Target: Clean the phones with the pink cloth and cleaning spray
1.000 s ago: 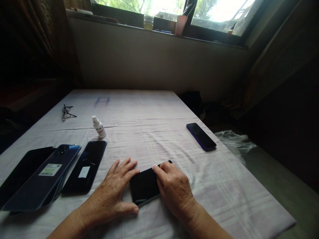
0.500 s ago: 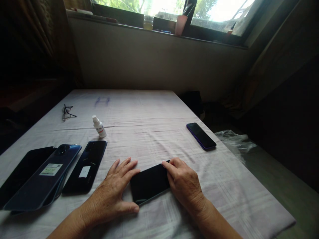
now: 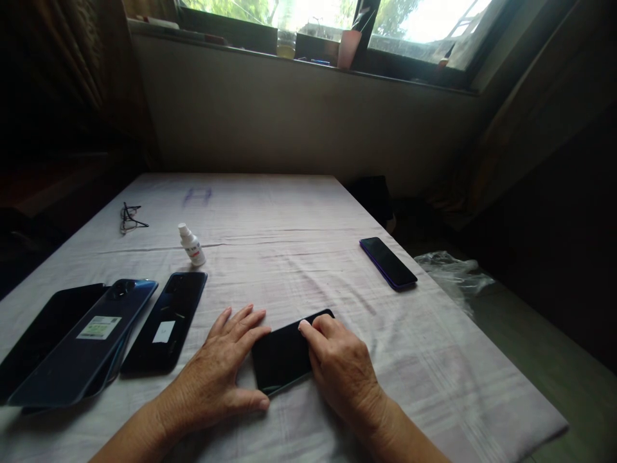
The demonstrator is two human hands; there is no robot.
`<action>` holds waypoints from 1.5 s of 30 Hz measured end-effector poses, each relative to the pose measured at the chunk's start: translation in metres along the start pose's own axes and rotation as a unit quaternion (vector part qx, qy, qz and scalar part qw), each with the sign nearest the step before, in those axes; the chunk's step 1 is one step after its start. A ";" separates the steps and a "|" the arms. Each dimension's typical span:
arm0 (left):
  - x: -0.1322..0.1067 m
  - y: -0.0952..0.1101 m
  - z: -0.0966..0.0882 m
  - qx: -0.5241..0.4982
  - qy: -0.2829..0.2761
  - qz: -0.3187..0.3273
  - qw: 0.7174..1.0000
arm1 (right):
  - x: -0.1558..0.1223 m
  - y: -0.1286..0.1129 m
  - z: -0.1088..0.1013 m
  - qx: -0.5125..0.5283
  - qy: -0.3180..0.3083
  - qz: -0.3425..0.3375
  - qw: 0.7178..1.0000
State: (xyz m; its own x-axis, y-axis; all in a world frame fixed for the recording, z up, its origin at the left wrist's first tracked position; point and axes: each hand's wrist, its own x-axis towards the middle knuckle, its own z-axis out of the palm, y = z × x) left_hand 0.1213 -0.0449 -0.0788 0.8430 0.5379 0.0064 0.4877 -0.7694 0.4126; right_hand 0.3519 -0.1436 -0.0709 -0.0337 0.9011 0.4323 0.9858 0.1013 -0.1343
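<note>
A smartphone (image 3: 284, 360) lies on the cloth with its dark screen up. My left hand (image 3: 229, 363) rests at the phone's left end, fingers spread and thumb stretched along the near corner. On the screen's right half, my right hand (image 3: 342, 363) is closed, thumb and fingertips pressed together. A small pale spot shows at its tip; whether it is a nail or something pinched, I cannot tell. To the left of my left hand lies a dark phone (image 3: 180, 308) with a white sticker, back up. Beside that, a blue phone (image 3: 123, 315) with a label tops a stack of phones.
A small white bottle (image 3: 193, 245) stands beyond the phones, with eyeglasses (image 3: 131, 218) farther back left. Another phone (image 3: 388, 262) in a purple-edged case lies near the right edge of the cloth-covered table (image 3: 270, 206). Clear plastic (image 3: 450, 273) is on the right, past the edge.
My right hand has moved left across the phone's screen, uncovering its right end. My left hand and the phone have stayed in place.
</note>
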 end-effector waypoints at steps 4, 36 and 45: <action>0.000 0.000 0.000 -0.001 0.006 0.004 1.000 | -0.001 -0.014 0.001 0.012 0.000 -0.028 1.000; -0.003 -0.008 0.012 -0.007 0.039 0.017 0.999 | -0.015 -0.010 -0.003 0.015 0.016 -0.039 0.999; 0.000 0.001 -0.002 -0.008 0.006 0.001 1.000 | -0.019 0.017 -0.012 0.015 0.005 -0.001 1.000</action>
State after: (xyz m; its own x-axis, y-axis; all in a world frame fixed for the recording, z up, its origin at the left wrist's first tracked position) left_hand 0.1212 -0.0451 -0.0762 0.8414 0.5400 0.0187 0.4815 -0.7651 0.4275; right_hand 0.3716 -0.1639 -0.0703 -0.0331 0.8965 0.4419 0.9804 0.1151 -0.1601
